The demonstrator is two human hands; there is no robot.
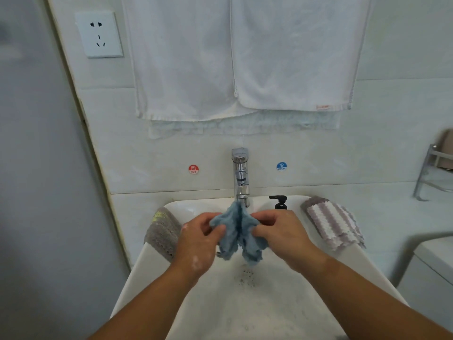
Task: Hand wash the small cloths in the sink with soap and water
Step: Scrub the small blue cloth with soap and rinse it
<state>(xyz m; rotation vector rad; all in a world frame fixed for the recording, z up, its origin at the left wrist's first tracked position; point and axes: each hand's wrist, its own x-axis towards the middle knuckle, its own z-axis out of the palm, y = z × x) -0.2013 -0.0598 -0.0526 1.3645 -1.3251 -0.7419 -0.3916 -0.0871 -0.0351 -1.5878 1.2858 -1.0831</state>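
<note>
Though not yet rinsed, to judge by suds clouding the sink (245, 315) and a fleck of foam on the left hand (196, 239), well into the soaping of one piece only. Held up over the basin, top edge just under the spout: blue cloth (239, 231), pinched on one side by the left thumb and fingers and on the other by the right hand (282, 231). Fingers of both curled and clamped on the fabric, lower corners hanging free. Probably mid-scrub or being spread for a rinse.

Still to account for: striped cloth (333, 222) draped on the right rim, grey cloth (163, 231) on the left rim. Washed or waiting, cannot tell.

Around, by size:
- White towels (183, 57) hanging on the wall above, well clear of the work.
- Metal rack (431, 168) at far right.
- Socket (99, 34) up left, well apart from the basin.
- Tap (241, 177) dead centre; running or not, cannot tell.
- Soap pump bottle (280, 202) just right of it, within easy reach.
- Hot sticker (193, 169) and cold sticker (281, 166) on either side.

Nothing blocking hands from spout.
</note>
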